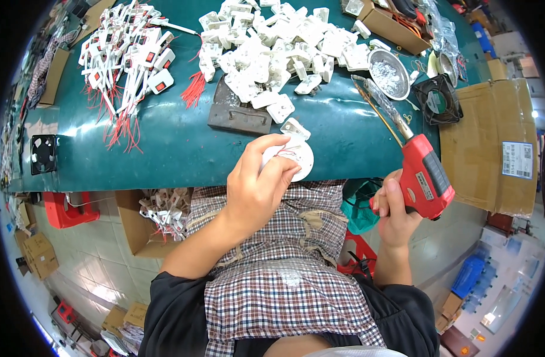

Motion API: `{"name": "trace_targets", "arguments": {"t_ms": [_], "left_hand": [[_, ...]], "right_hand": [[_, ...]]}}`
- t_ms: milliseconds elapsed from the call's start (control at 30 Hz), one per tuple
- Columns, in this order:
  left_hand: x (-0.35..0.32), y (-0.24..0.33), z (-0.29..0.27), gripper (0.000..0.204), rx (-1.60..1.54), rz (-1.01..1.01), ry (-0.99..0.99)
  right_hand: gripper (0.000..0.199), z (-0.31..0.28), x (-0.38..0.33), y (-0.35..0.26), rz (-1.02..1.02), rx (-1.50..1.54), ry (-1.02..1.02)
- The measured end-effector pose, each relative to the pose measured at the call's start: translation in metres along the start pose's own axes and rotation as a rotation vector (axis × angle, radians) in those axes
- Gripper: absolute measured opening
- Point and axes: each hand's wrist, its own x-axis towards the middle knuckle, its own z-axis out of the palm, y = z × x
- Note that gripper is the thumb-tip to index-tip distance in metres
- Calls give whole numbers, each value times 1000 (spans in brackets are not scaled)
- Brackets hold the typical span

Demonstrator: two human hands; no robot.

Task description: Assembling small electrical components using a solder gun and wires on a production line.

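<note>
At the table's front edge, my left hand [257, 178] is closed on a round white plastic piece [305, 156]. Thin red wires show inside it, near my thumb and fingertip; part of the piece is hidden behind my fingers. My right hand [397, 205] grips a red and black soldering gun [426, 172], raised to the right of the table's front edge. Its metal tip and a thin feed tube point up and to the left, apart from the round piece. Just beyond the round piece lies a small clear-white plastic housing [295, 128].
White plastic housings [272, 47] are heaped at the table's back middle, beside a dark metal block [239, 118]. Left of them lie white switch parts with red wires [129, 53]. A metal bowl [389, 74], a black fan [439, 101] and a cardboard box [492, 143] stand right.
</note>
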Motion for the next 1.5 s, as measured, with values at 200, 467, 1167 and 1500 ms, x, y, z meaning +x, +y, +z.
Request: {"name": "trace_targets", "arguments": {"t_ms": [200,467,1167,1500], "left_hand": [[-7,-8,9,24,-36,20,93],[-2,-3,-7,23,-81,118,133],[-80,-62,-213,18,591,-637,-425],[49,-172,-162,27,653,-444,115]], "right_hand": [[4,22,9,10,4,36,38],[46,43,29,73,-87,-125,-15],[64,60,77,93,-654,-707,-50],[69,70,15,46,-115,-325,-90]]}}
